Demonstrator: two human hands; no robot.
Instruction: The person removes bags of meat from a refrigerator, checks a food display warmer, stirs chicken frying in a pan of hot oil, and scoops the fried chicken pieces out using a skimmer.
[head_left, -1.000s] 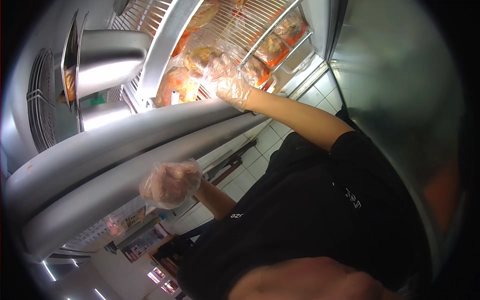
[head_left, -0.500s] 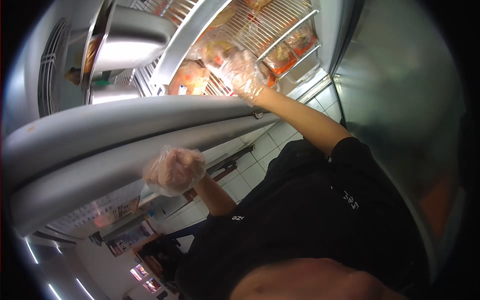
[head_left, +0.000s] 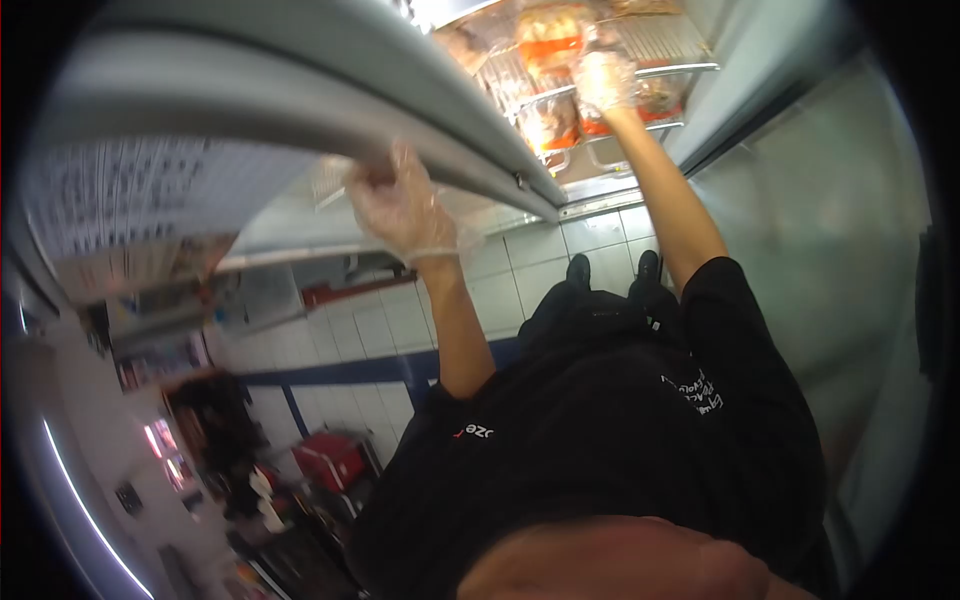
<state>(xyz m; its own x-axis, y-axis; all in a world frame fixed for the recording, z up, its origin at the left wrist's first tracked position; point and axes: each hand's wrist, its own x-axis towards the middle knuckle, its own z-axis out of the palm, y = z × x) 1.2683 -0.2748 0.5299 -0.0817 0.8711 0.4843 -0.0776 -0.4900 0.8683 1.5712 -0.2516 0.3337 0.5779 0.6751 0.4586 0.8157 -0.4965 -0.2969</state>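
Note:
My right hand [head_left: 606, 80], in a clear plastic glove, reaches inside a lit refrigerator. Its fingers are closed at the edge of a clear bag of food [head_left: 550, 38] with orange-red contents; blur hides the exact grip. Below that bag, another food bag [head_left: 548, 125] sits by a wire shelf [head_left: 660, 70]. My left hand [head_left: 403, 208], gloved in the same way, is at the edge of the grey refrigerator door [head_left: 450, 115]. Its fingers curl against the door, one of them pointing up.
A sheet with printed rows [head_left: 130, 195] is on the left. Beyond my left arm is a white tiled floor [head_left: 590, 230], with a red box [head_left: 330, 460] farther off. A large metal panel [head_left: 800, 230] stands at my right.
The view has swung, and the shelves now appear higher and farther right. My left hand has gone from a fist apart from the door edge to contact with it. My right hand remains among the bags.

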